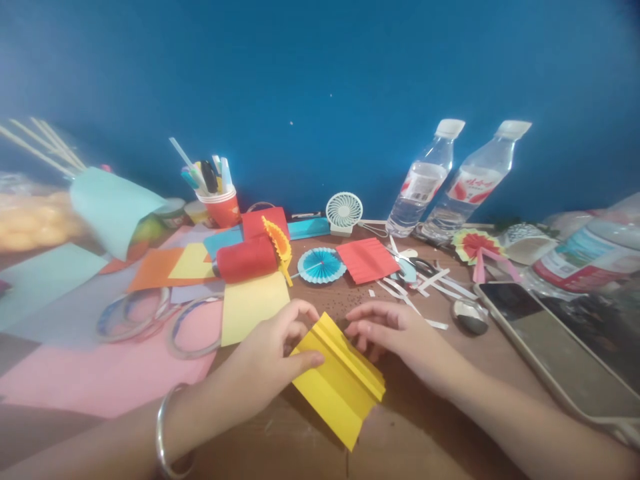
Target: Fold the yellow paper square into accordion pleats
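Observation:
A yellow sheet of paper with accordion pleats along its upper right side is held tilted above the brown table. My left hand grips its upper left edge, thumb on the front face and fingers behind. My right hand is beside the pleated edge, its fingers loosely bent and apart. Some of its fingertips are partly hidden by the paper, and whether they touch it is hard to tell. Beyond the hands lie a pleated red paper and a round blue paper fan.
Left are coloured sheets, tape rolls and a red cylinder. A pen cup, small fan and water bottles stand by the blue wall. Right are scissors, paper strips and a phone.

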{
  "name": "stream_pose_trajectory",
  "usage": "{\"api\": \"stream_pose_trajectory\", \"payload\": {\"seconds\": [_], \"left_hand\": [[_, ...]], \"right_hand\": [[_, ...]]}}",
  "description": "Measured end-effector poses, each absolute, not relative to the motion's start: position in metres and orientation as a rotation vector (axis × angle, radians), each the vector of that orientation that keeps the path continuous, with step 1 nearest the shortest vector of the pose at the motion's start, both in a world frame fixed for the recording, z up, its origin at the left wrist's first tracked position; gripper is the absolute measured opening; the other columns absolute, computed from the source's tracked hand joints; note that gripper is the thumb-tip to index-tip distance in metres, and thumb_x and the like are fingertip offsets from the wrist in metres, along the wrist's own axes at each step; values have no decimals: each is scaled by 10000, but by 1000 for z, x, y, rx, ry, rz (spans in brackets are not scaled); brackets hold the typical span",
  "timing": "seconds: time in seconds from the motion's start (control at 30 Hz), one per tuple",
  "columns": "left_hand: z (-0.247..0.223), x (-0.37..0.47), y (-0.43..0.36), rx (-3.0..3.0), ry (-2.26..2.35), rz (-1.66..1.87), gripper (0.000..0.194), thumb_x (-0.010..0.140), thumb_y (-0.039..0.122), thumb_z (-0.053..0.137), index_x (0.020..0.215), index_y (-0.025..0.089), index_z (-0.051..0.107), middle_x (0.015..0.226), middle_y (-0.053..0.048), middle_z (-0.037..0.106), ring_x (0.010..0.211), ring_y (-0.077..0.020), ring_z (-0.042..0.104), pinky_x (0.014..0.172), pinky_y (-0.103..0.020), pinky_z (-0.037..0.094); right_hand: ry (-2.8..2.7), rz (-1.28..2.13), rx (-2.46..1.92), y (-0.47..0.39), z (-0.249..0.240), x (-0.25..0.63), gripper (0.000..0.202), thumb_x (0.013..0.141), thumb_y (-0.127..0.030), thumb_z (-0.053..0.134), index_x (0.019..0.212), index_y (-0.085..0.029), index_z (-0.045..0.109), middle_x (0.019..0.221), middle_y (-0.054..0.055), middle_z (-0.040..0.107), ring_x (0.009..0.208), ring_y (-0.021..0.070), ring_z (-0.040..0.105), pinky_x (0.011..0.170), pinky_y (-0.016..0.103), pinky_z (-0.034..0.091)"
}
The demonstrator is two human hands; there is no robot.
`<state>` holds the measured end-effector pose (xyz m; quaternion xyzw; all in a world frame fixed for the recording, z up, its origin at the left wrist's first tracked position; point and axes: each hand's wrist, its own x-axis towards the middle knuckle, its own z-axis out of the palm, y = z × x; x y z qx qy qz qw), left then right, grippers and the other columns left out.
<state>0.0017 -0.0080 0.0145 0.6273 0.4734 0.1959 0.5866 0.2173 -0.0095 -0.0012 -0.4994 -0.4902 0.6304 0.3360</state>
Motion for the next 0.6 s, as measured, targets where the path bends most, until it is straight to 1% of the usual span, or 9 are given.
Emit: {"api": "stream_pose_trajectory", "payload": {"seconds": [0.07, 0.1, 0.2, 0.23, 0.3, 0.37, 0.47, 0.53, 0.6], "left_hand": [[13, 2, -7, 1450, 1121, 531, 269, 786, 267, 568, 1013, 250, 425, 858, 11, 649, 798, -181, 621, 685, -289, 465], [12, 2, -6, 1446, 1128, 570, 279, 788, 269, 572, 1025, 251, 427, 889, 4, 651, 829, -184, 623, 712, -297, 471], [9, 3, -3, 1441, 1142, 702, 260, 810, 279, 557, 1043, 262, 442, 1016, -11, 630, 959, -189, 600, 792, -309, 474], [9, 3, -2, 1451, 1153, 748, 248, 816, 281, 550, 1043, 261, 452, 1050, -15, 616, 996, -189, 584, 814, -308, 469], [7, 3, 1, 1476, 1179, 823, 225, 821, 283, 546, 1030, 251, 471, 1073, -21, 596, 1027, -187, 562, 836, -304, 463], [8, 2, 4, 1482, 1203, 874, 213, 816, 290, 554, 1006, 235, 475, 1044, -23, 592, 1004, -184, 563, 824, -303, 467], [10, 1, 7, 1434, 1212, 918, 217, 815, 301, 558, 988, 224, 451, 1006, -22, 591, 973, -182, 570, 795, -311, 475], [11, 0, 6, 1397, 1199, 887, 234, 816, 299, 558, 993, 220, 426, 968, -22, 597, 932, -180, 585, 778, -319, 476], [12, 0, 5, 1366, 1181, 803, 257, 809, 290, 565, 994, 221, 401, 885, -11, 601, 838, -170, 603, 731, -316, 475]], "right_hand": [[-1355, 1620, -1333, -9, 0, 218, 252, 716, -307, 688, 923, -187, 610, 877, 22, 656, 772, 133, 599, 663, 247, 466], [-1373, 1607, -1341, -9, 0, 218, 253, 703, -286, 702, 920, -195, 609, 862, 11, 657, 782, 129, 597, 666, 234, 458], [-1307, 1625, -1325, -8, -1, 218, 230, 702, -270, 697, 894, -204, 589, 759, -25, 633, 669, 101, 575, 555, 199, 435], [-1264, 1630, -1315, -8, -1, 218, 219, 695, -274, 701, 862, -198, 580, 725, -34, 620, 621, 92, 559, 518, 191, 425], [-1195, 1629, -1286, -8, -2, 218, 209, 685, -294, 708, 774, -182, 556, 669, -42, 602, 555, 80, 539, 495, 192, 425], [-1167, 1634, -1268, -8, -3, 217, 232, 686, -320, 707, 705, -172, 529, 600, -42, 598, 504, 75, 534, 497, 199, 431], [-1175, 1654, -1277, -9, -4, 217, 247, 709, -352, 690, 681, -167, 528, 536, -24, 605, 478, 89, 550, 491, 208, 428], [-1164, 1622, -1275, -9, -4, 217, 239, 722, -358, 678, 691, -164, 543, 568, -15, 609, 506, 93, 553, 488, 205, 422], [-1123, 1547, -1269, -8, -3, 218, 230, 710, -349, 687, 698, -165, 551, 613, -23, 588, 535, 88, 536, 481, 197, 414]]}}
